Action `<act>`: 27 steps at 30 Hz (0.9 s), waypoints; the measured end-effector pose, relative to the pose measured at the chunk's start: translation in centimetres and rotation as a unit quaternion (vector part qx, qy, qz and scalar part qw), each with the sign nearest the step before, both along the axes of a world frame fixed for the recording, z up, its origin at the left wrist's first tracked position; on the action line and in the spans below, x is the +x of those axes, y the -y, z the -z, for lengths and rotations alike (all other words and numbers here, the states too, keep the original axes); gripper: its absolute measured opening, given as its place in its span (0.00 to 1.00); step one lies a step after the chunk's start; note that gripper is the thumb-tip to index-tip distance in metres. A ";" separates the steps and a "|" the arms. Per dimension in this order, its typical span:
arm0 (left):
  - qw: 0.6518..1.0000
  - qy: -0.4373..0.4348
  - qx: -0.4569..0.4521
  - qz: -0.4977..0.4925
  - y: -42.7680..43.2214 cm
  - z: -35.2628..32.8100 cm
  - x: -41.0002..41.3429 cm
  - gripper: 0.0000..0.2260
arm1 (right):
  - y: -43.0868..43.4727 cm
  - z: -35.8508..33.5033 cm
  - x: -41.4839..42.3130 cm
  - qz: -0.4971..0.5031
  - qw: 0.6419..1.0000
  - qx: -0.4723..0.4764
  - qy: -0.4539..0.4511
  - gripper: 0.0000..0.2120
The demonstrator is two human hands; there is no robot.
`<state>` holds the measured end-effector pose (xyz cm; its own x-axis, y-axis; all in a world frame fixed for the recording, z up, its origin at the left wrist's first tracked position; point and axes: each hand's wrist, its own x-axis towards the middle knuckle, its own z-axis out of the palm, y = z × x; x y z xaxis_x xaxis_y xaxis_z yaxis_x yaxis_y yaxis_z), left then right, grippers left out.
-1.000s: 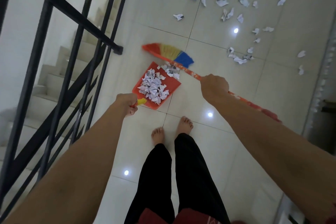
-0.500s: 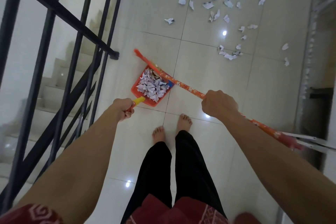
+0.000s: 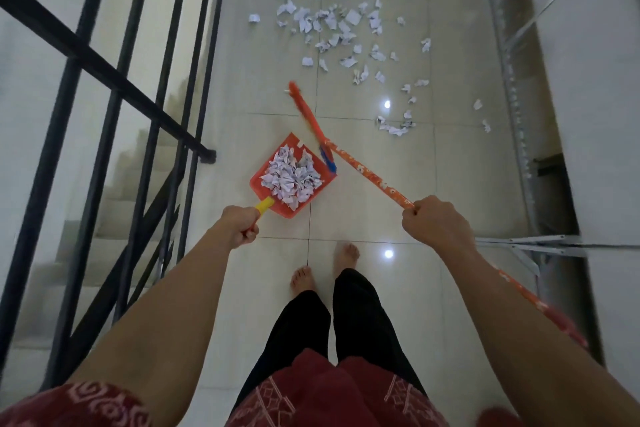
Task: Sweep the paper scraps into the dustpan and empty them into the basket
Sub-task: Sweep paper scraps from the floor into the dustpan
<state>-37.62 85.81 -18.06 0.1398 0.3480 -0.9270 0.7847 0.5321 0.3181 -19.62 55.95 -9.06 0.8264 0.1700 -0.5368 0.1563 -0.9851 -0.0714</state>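
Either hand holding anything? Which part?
Left hand grips the dustpan by its yellow handle; right hand grips the broom partway along its orange stick.

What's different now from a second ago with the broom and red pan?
The broom head turned from flat-on at the dustpan lip to edge-on along its far right side. The few scraps at the lip joined the heap inside. Unchanged: left hand grips the yellow handle, right hand grips the broom stick, loose scraps lie on the floor beyond.
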 end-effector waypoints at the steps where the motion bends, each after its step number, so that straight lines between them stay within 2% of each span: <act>1: 1.000 0.005 0.002 0.008 0.4 -0.5 0.2 0.05 | 0.6 -0.4 -0.4 0.017 1.000 0.008 0.004 0.16; 11: 0.992 0.038 0.029 0.115 6.0 -5.5 2.4 0.07 | 7.7 -2.8 -5.9 0.219 0.974 0.061 0.019 0.16; 15: 0.985 0.039 0.039 0.166 8.1 -6.6 2.4 0.04 | 11.6 -2.8 -8.6 0.271 0.960 0.072 0.019 0.15; 23: 0.959 0.056 0.043 0.275 16.9 -9.3 2.1 0.02 | 21.6 -3.1 -15.6 0.384 0.920 0.069 0.027 0.14; 27: 0.944 0.069 0.057 0.317 21.3 -10.1 1.5 0.05 | 26.9 -3.1 -19.9 0.448 0.891 0.074 0.014 0.12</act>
